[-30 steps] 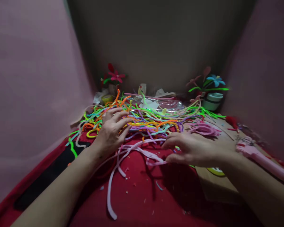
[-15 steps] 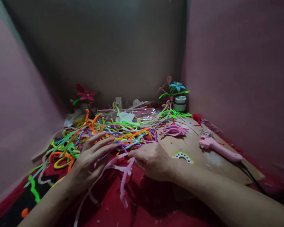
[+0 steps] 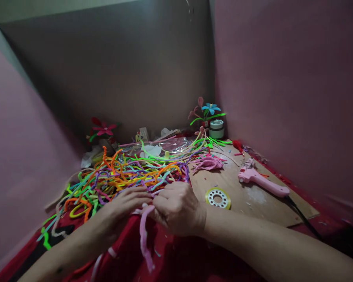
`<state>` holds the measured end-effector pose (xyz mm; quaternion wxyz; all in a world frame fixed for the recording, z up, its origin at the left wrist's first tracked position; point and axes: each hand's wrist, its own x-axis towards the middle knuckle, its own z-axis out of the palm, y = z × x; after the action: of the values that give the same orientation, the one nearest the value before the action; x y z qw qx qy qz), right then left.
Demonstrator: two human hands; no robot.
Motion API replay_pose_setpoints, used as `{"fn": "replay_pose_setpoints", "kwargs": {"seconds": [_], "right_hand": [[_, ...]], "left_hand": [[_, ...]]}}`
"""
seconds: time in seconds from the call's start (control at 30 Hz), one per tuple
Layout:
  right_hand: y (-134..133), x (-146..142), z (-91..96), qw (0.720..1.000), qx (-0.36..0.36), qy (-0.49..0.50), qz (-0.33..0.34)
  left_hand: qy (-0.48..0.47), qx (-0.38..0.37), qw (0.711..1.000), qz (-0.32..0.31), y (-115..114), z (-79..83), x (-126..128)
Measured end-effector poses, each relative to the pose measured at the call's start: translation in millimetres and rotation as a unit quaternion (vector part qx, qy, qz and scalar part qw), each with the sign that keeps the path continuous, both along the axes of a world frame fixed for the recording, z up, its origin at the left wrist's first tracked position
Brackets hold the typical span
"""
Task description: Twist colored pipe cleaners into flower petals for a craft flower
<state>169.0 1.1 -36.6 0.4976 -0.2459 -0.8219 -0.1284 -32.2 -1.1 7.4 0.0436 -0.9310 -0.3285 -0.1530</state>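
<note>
My right hand (image 3: 176, 207) is closed like a fist, thumb and forefinger pinching pale pink pipe cleaners. One fuzzy pink pipe cleaner (image 3: 144, 239) hangs below the pinch and curves toward the red cloth (image 3: 176, 258). Right beside it, my left hand (image 3: 126, 207) has its fingers pressed together, the tips closed at the same bundle; its thumb is hidden underneath. More pale strands show under the left wrist. Just beyond both hands spreads a tangled pile of colourful pipe cleaners (image 3: 123, 172), in orange, green, purple, yellow and blue.
On the wooden board (image 3: 235, 207) at right lie a pink glue gun (image 3: 264, 182) with a black cord, a yellow tape roll (image 3: 217, 198) and a pink pipe-cleaner bundle (image 3: 208, 163). Behind stand a white jar (image 3: 216, 129) and pipe-cleaner flowers (image 3: 210, 109). Walls enclose both sides.
My left hand has moved right and its spread fingers have drawn together against the right hand. The right hand still grips the pink pipe cleaners. The whole view has shifted slightly.
</note>
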Motion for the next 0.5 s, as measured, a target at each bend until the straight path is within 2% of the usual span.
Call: {"fn": "replay_pose_setpoints", "kwargs": {"seconds": [0.03, 0.1, 0.2, 0.27, 0.33, 0.37, 0.4, 0.43, 0.5], "right_hand": [[0, 2, 1.4, 1.0, -0.021, 0.002, -0.017], [1, 4, 3.2, 0.996, -0.075, 0.0, -0.055], [4, 4, 1.3, 0.987, -0.129, -0.011, -0.093], [4, 2, -1.7, 0.988, -0.12, -0.029, -0.092], [4, 0, -3.6, 0.99, -0.102, -0.042, -0.084], [3, -1, -3.6, 0.991, -0.102, -0.04, -0.083], [2, -1, -3.0, 0.99, -0.11, -0.032, -0.082], [1, -2, -2.0, 0.989, -0.123, -0.02, -0.08], [-1, -1, 0.5, 0.985, -0.156, -0.003, -0.073]], "left_hand": [[-0.012, -0.054, 0.998, -0.012, -2, 7.5, 0], [-0.065, -0.115, 0.991, 0.02, -7, 18.0, 5], [-0.138, -0.095, 0.985, 0.029, -19, 16.8, 23], [-0.193, -0.074, 0.978, 0.002, -24, 9.5, 40], [-0.283, -0.095, 0.954, -0.007, -25, 4.4, 55], [-0.347, -0.125, 0.929, 0.011, -23, 3.8, 60], [-0.418, -0.169, 0.892, 0.032, -21, 4.5, 64], [-0.489, -0.221, 0.842, 0.051, -17, 6.4, 66], [-0.62, -0.315, 0.716, 0.057, -6, 11.6, 65]]}}
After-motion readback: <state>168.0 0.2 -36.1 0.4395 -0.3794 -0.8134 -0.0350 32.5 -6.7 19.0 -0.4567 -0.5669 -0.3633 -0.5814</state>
